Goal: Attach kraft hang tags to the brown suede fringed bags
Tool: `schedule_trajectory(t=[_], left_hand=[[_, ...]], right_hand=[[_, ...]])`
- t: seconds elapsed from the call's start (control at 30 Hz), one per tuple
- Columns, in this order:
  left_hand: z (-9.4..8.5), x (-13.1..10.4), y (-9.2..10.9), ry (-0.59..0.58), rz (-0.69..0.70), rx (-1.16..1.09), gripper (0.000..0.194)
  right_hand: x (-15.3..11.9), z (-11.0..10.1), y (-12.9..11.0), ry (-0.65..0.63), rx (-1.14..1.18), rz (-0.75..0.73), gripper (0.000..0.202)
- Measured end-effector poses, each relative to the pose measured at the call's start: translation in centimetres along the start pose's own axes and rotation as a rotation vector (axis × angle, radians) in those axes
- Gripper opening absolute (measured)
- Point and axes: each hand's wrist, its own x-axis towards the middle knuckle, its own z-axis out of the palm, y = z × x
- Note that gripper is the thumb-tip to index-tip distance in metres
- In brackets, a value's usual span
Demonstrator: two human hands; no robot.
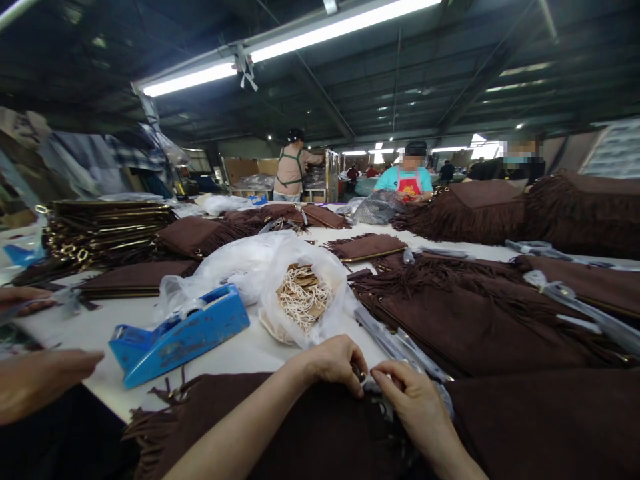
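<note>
A dark brown fringed bag lies at the table's near edge, under my forearms. My left hand is closed, its fingertips pinching a small whitish piece over the bag. From the right, my right hand meets it with thumb and forefinger pressed together on the same piece. What exactly the piece is, I cannot make out. Clear plastic runs behind my right hand. Just beyond my hands, an open white plastic bag holds tan tags with white strings.
A blue tape dispenser stands left of centre. Another person's hands reach in at the left edge. Brown fringed bags cover the right side; a stack stands at the back left. People work farther back.
</note>
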Motion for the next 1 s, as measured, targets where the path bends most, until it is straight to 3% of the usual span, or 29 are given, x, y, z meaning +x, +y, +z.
schedule_trajectory(t=[0.2, 0.5, 1.0], left_hand=[[0.1, -0.1, -0.6, -0.004, 0.029, -0.047, 0.043], [0.5, 0.1, -1.2, 0.026, 0.058, -0.143, 0.032], [1.1, 0.6, -1.9, 0.088, 0.076, -0.157, 0.03]], right_hand=[[-0.3, 0.0, -0.2, 0.086, -0.001, -0.004, 0.029], [-0.7, 0.1, -0.7, 0.177, -0.097, -0.066, 0.027], [-0.7, 0.3, -0.2, 0.132, -0.109, -0.124, 0.026]])
